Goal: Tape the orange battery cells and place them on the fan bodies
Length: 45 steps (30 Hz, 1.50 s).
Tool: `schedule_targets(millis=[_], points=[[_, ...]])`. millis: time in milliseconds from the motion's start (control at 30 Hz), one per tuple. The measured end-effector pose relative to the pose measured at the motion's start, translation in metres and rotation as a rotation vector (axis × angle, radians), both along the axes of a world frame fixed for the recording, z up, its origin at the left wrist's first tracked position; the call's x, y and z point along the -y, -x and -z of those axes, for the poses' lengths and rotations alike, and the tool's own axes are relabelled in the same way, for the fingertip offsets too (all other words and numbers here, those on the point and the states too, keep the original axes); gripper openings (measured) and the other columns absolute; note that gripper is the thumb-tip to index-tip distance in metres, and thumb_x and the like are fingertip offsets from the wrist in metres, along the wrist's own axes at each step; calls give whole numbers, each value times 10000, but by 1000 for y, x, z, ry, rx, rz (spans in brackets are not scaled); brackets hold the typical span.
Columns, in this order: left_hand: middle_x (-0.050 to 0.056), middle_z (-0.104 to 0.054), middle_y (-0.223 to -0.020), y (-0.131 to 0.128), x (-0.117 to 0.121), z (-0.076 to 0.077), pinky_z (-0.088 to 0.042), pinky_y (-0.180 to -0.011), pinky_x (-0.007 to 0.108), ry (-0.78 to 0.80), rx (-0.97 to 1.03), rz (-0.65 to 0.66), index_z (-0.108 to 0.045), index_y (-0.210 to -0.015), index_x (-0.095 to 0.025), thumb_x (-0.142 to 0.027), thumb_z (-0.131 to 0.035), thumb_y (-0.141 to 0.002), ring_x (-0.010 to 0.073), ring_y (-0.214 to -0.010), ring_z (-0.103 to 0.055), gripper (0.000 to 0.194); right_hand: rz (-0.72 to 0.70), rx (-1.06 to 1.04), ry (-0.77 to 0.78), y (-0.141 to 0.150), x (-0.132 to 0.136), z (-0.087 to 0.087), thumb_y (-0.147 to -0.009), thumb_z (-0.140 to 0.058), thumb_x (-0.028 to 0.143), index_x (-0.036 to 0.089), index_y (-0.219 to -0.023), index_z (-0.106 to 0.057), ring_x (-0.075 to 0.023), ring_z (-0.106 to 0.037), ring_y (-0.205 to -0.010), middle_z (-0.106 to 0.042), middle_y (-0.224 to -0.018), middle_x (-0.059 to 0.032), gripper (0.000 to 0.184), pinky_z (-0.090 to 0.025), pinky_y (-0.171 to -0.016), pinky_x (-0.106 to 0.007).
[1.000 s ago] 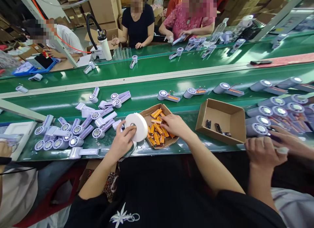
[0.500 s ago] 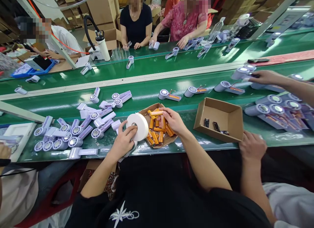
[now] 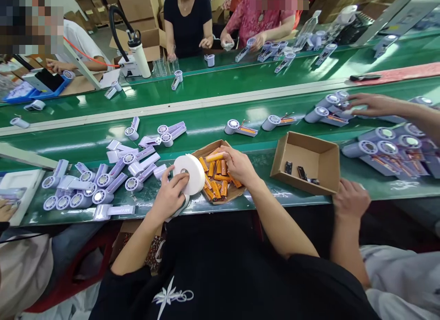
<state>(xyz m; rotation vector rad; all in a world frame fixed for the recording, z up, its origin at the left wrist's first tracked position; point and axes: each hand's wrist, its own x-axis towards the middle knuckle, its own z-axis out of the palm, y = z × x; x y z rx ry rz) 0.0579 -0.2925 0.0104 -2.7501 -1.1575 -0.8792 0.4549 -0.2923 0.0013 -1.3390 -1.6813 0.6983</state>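
Note:
My left hand [image 3: 171, 195] is closed on a white roll of tape [image 3: 195, 174], thumb and fingers at its core. My right hand [image 3: 239, 165] pinches an orange cylindrical battery [image 3: 215, 157] over a cardboard box [image 3: 237, 194]. Several more orange batteries [image 3: 215, 188] lie loose in that box, just right of the roll. To the left of my left hand, lavender handheld fan bodies [image 3: 132, 184] lie in a pile on the green bench.
An open cardboard box [image 3: 311, 150] with small black parts stands at my right, a co-worker's hand [image 3: 351, 197] against it. Another hand [image 3: 366, 103] reaches over fans with batteries fitted [image 3: 385, 148]. The green conveyor [image 3: 202, 123] runs across. People sit opposite.
My hands stay on the roll and the battery with little movement. The co-worker's hand at the right has shifted a fan nearer to the others. Across the line, a person now handles another fan.

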Motion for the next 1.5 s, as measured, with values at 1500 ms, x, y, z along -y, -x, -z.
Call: schedule_targets(millis=[1500], points=[[106,-721,-1364,-64,19,9,-558,-947,404,351,-254,249,-637,-1458,-177,-403,-780,-916,288,-1119,-641,605,472,-988,-375,35,-43,-4,-801,-884,308,316,-1173,-616,-185,-788,-994,-772,-1083,-5,459,-653,-839,-294]])
